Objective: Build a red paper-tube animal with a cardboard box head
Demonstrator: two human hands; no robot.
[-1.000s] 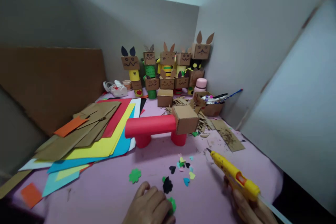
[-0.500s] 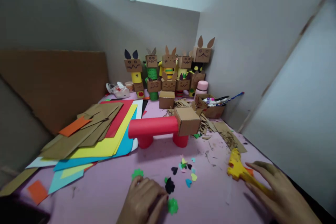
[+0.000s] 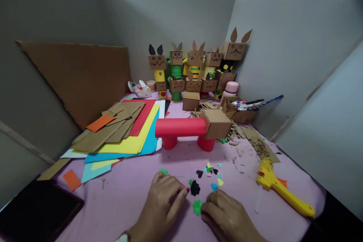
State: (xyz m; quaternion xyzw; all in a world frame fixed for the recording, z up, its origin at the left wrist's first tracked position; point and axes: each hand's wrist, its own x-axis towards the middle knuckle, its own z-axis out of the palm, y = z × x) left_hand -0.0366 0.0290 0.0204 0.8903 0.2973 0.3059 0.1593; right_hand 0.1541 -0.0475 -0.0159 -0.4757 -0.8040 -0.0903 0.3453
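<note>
My left hand [image 3: 166, 201] rests on the pink table cover with its fingers curled in and the thumb near them. Whatever may be inside that curl is hidden. A green paper flower [image 3: 163, 171] shows partly beyond its knuckles. My right hand [image 3: 227, 211] has its fingertips pinched at the right edge of another green flower cutout [image 3: 197, 207]. Between and beyond the hands lies a black scalloped flower [image 3: 195, 188]. A blue heart [image 3: 214, 187] sits by the right knuckles. To the right, the yellow glue gun [image 3: 276, 185] lies untouched.
A red paper tube body [image 3: 181, 127] with a cardboard box head [image 3: 217, 124] stands mid-table. Stacked coloured sheets [image 3: 147, 140] and cardboard pieces [image 3: 113, 121] lie left. Cardboard animal figures [image 3: 195, 58] line the back. A pen box [image 3: 241, 115] stands right.
My right hand has let go of the glue gun and moved left to the nearer green flower. My left hand stays near the same spot. The view has turned slightly left.
</note>
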